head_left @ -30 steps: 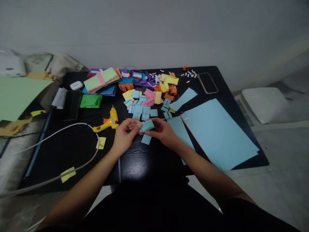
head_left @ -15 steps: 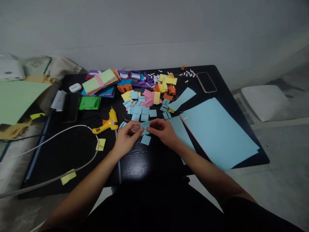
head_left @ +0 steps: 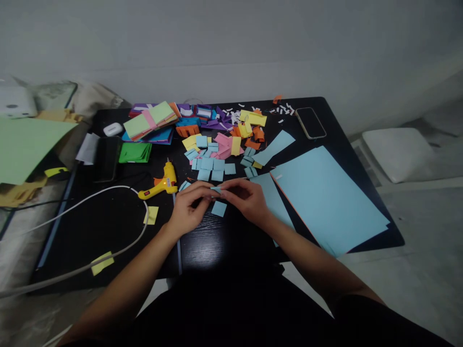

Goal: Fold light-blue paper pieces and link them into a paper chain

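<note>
Between my two hands, above the black table, is a small light-blue paper piece (head_left: 216,189), tilted so that only a narrow part shows. My left hand (head_left: 190,206) grips its left side, fingers curled around behind it. On the other side my right hand (head_left: 247,198) pinches it between thumb and fingers. Just below my fingers a light-blue paper square (head_left: 219,208) lies flat on the table. Several folded light-blue paper pieces (head_left: 206,164) are gathered just beyond my hands.
A yellow glue gun (head_left: 162,183) lies left of my hands, near a white cable (head_left: 144,231). Large blue sheets (head_left: 325,197) cover the table's right side, with a phone (head_left: 310,123) behind. Stacked coloured papers (head_left: 152,120) and white scraps (head_left: 235,117) are at the back.
The blue paper piece has turned from facing me to nearly edge-on. My left thumb has moved down off its front, and the left fingers now reach over its top.
</note>
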A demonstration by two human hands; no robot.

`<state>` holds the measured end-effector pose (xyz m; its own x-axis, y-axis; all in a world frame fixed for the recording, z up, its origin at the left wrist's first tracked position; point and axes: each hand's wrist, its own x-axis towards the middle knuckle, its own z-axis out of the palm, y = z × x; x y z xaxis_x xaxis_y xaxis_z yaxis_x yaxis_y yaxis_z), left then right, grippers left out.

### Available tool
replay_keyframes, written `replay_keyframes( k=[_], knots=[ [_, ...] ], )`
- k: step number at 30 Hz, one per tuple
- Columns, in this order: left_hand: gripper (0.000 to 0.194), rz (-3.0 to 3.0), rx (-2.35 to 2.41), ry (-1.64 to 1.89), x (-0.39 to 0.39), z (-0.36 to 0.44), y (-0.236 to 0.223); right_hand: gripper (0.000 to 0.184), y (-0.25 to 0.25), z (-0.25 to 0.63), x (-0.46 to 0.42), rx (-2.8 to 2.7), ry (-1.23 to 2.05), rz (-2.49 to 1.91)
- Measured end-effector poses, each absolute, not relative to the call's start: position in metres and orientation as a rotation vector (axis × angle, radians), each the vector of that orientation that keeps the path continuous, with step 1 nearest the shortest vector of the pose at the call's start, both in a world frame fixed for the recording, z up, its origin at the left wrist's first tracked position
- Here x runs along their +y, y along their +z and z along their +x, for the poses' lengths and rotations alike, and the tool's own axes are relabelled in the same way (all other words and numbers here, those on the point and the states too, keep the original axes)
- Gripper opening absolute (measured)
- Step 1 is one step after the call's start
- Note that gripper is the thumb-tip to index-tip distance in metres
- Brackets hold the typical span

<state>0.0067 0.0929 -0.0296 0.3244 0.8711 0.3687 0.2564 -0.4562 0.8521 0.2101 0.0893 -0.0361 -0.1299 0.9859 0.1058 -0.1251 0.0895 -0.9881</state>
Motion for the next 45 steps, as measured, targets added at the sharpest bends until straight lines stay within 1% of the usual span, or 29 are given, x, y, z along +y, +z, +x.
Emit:
replay_keyframes(
  k=[3,5,8,10,16,22,26,29,33,39,45],
  knots=[
    [0.011,1.985,0.959,1.107,0.091,0.005,-0.029,0.024,-0.040,0.205,0.088,-1.166,1.300,-1.017],
    [0.007,1.876,0.960,1.139,0.091,0.006,-0.032,0.030,-0.043,0.203,0.087,-1.125,1.309,-1.009],
    [0.016,1.624,1.016,1.219,0.090,0.011,-0.037,0.032,-0.046,0.203,0.086,-1.139,1.286,-0.988],
    [0.019,1.568,1.057,1.219,0.091,0.014,-0.038,0.031,-0.047,0.203,0.085,-1.169,1.269,-0.982],
    [0.012,1.643,1.137,1.171,0.091,0.014,-0.038,0.034,-0.044,0.204,0.084,-1.187,1.277,-1.012],
    [0.009,1.701,1.173,1.176,0.090,0.013,-0.037,0.035,-0.043,0.204,0.086,-1.204,1.324,-1.053],
    [0.007,1.739,1.171,1.189,0.090,0.013,-0.035,0.027,-0.045,0.205,0.088,-1.200,1.379,-1.077],
    [0.009,1.745,1.183,1.179,0.089,0.013,-0.034,0.025,-0.046,0.204,0.088,-1.157,1.386,-1.084],
    [0.014,1.660,1.166,1.162,0.089,0.013,-0.036,0.025,-0.045,0.204,0.088,-1.183,1.334,-1.089],
    [0.025,1.529,1.136,1.130,0.091,0.015,-0.040,0.020,-0.046,0.205,0.087,-1.249,1.232,-1.107],
    [0.018,1.511,1.111,1.122,0.090,0.017,-0.038,0.017,-0.048,0.204,0.085,-1.287,1.162,-1.100]
  ],
)
